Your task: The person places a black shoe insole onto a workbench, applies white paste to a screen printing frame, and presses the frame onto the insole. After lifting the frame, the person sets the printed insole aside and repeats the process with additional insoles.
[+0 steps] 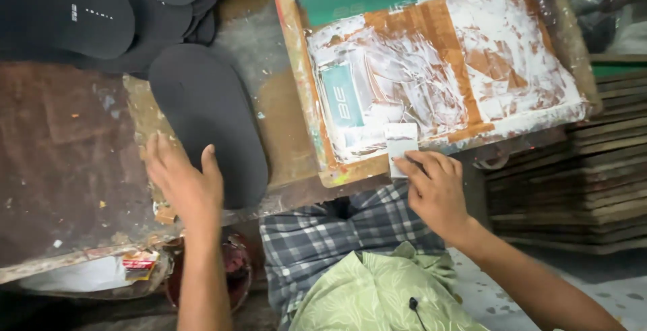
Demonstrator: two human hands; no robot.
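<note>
Nearest the camera, at 6 o'clock, lie the person's lap in a checked cloth [317, 236] and a pale green leaf-patterned shirt [377, 297]. Just beyond, at 7 o'clock, the left hand [185, 183] lies open and flat, fingers spread, its thumb side resting on the near end of a black foam sandal sole [209, 118]; it presses rather than grips. That sole lies lengthwise on the worn, paint-stained wooden worktable [67, 156], running from the hand toward 11 o'clock. At 5 o'clock the right hand [435, 189] pinches a small white scraper card [400, 145] between thumb and fingertips, the card standing at the near edge of a wooden-framed printing screen [296, 54]. The screen's mesh is smeared with white ink and patched with brown tape, with a teal stencil panel [342, 95] near its left side. Farther off, at 10 to 11 o'clock, a heap of black soles [87, 14] overlaps. At 3 o'clock stacked wooden frames [593, 162] stand beside the table.
</note>
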